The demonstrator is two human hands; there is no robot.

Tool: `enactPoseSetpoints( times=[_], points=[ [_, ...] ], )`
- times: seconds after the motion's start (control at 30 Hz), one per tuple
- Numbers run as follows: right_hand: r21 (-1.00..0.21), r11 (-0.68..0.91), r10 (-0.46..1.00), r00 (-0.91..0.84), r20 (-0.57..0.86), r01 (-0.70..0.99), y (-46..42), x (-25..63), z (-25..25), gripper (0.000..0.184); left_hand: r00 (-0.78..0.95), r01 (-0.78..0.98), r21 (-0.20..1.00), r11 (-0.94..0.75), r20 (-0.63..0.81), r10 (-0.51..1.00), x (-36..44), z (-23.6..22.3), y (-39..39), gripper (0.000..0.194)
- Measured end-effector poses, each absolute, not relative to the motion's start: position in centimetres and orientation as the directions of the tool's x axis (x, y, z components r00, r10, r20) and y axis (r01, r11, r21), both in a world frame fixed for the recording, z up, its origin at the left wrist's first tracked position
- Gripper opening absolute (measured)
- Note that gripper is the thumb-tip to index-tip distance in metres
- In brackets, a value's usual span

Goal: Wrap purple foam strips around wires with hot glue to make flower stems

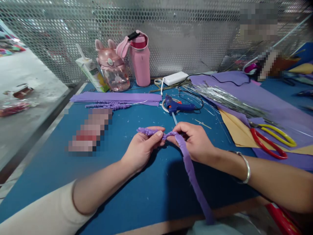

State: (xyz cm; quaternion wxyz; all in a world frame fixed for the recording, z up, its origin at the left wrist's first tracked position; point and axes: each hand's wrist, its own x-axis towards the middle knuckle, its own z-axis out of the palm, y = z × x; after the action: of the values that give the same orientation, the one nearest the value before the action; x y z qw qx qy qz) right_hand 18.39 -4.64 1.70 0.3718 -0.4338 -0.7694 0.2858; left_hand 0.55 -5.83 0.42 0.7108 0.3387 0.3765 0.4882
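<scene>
My left fingers (144, 147) pinch bunched end of purple strip (187, 160); right fingers (195, 138) grip beside fold, loose length trailing over blue table (117, 176). Looks light, soft, easily torn; best held near bunching.

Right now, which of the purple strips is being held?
The creased strip pinched by the left hand and right hand, trailing towards the camera; the stacked strips lie flat beyond, untouched.

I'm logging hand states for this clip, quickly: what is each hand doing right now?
Left hand: closed, pinching the wrapped purple piece.
Right hand: closed, gripping the purple strip near its upper end.
</scene>
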Motion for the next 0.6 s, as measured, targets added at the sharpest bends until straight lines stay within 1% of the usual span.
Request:
enactPoseSetpoints(
  times=[0.07,0.13,0.27,0.33,0.37,0.4,0.43,0.5,0.53,0.57,0.6],
  points=[
    [-0.832,0.386,0.907,-0.327,0.265,0.397,-4.6,18.2,1.7,0.020,0.235,-0.406,0.882,0.241,-0.154,0.960,0.5,0.5,-5.9,0.021],
    [-0.875,0.328,0.923,-0.317,0.217,0.357,-4.6,18.1,1.8,0.023,0.231,-0.358,0.916,0.180,-0.100,0.968,0.5,0.6,-5.9,0.019],
    [-0.890,0.271,0.935,-0.321,0.153,0.366,-4.5,18.1,2.5,0.024,0.203,-0.253,0.964,0.083,-0.031,0.979,0.5,1.1,-6.1,0.017],
    [-0.861,0.288,0.918,-0.375,0.125,0.418,-4.2,18.6,3.3,0.020,0.188,-0.180,0.983,0.040,-0.005,0.982,0.3,1.2,-6.1,0.018],
    [-0.831,0.319,0.897,-0.429,0.109,0.456,-3.9,19.0,3.8,0.018,0.205,-0.144,0.989,0.021,0.009,0.979,0.2,1.2,-6.0,0.022],
    [-0.790,0.365,0.864,-0.494,0.091,0.492,-3.7,19.5,4.3,0.016,0.241,-0.124,0.992,0.013,0.018,0.970,0.0,1.1,-5.9,0.029],
    [-0.742,0.426,0.822,-0.563,0.079,0.518,-3.4,20.0,4.8,0.014,0.297,-0.121,0.992,0.022,0.015,0.955,-0.2,1.0,-5.7,0.040],
    [-0.644,0.570,0.723,-0.684,0.100,0.509,-2.8,20.8,5.7,0.015,0.417,-0.161,0.982,0.102,-0.026,0.909,-0.6,0.8,-5.3,0.063],
    [-0.594,0.643,0.669,-0.732,0.129,0.483,-2.6,21.1,6.0,0.016,0.442,-0.193,0.968,0.163,-0.063,0.895,-0.7,0.7,-5.0,0.066],
    [-0.539,0.711,0.614,-0.772,0.164,0.451,-2.4,21.4,6.2,0.017,0.446,-0.230,0.946,0.230,-0.108,0.888,-0.8,0.8,-4.8,0.062],
    [-0.475,0.775,0.557,-0.807,0.198,0.418,-2.2,21.6,6.3,0.018,0.456,-0.260,0.917,0.303,-0.160,0.875,-0.8,0.9,-4.7,0.053]
  ],
)
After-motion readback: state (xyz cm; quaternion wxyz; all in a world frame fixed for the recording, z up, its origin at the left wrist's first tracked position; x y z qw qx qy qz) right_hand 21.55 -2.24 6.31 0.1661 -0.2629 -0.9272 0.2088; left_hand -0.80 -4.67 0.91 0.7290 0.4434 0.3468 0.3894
